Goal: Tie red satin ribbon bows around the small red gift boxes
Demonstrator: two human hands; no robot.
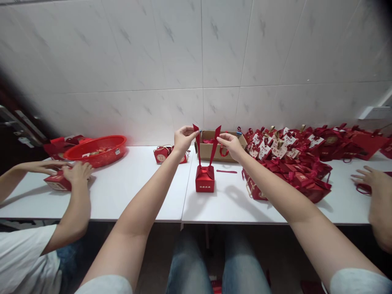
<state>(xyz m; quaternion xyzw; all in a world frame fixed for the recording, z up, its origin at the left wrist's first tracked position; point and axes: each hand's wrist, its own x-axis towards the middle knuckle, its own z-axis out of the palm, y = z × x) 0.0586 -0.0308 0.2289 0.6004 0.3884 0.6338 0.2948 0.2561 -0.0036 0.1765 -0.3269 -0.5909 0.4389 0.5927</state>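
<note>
A small red gift box (205,180) with pale lettering on its front stands upright on the white table before me. Two ends of a dark red ribbon (213,149) rise from its top in a V. My left hand (184,138) pinches the left ribbon end, and my right hand (230,143) pinches the right one near its upper part. Both hands are raised above the box, apart from each other. To the right of the box lies a loose strip of red ribbon (226,172), flat on the table.
Behind the box is an open cardboard box (241,141) against the tiled wall. Many red gift boxes (294,179) are heaped at right; a small red box (161,154) stands left. A red basin (101,149), a co-worker's hands (79,171) and another person's hand (367,177) are at the sides.
</note>
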